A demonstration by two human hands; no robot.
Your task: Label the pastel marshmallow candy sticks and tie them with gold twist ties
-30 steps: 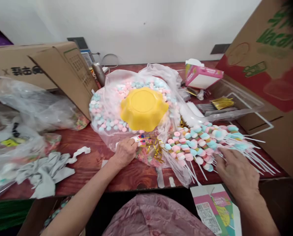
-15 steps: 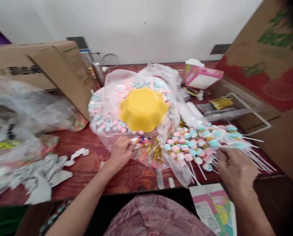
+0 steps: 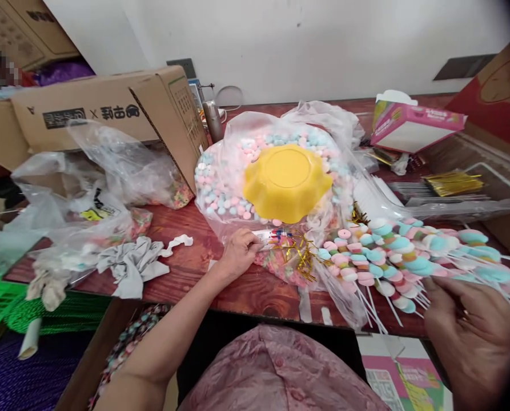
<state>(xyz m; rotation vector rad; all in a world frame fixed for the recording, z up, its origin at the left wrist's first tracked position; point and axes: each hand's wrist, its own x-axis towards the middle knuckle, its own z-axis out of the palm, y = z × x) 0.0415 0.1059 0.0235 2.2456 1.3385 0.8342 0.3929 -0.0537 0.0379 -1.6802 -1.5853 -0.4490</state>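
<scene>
My left hand (image 3: 240,251) is closed at the end of a small white bundle (image 3: 263,237) with red and blue bits. Gold tinsel (image 3: 301,257) lies just right of it, over a patterned pink plastic bag (image 3: 276,267). My right hand (image 3: 473,334) has thumb and fingers bent together at the near edge of a pile of marshmallow skewers (image 3: 396,257); what the fingertips hold is hidden. The skewers carry pink, blue and white marshmallows on white sticks. Behind, a yellow wavy-edged bowl (image 3: 286,180) sits upside down on a clear bag of loose marshmallows (image 3: 220,200).
On the left stand a cardboard box (image 3: 109,108), crumpled plastic bags (image 3: 121,165) and a grey cloth (image 3: 132,262). At the right are a pink carton (image 3: 417,123) and a clear tray with gold twist ties (image 3: 454,184). The table's front edge runs close to my body.
The view has swung left, so the table contents sit farther right. My left hand stays at the white bundle; my right hand stays beside the skewers, nearer the camera.
</scene>
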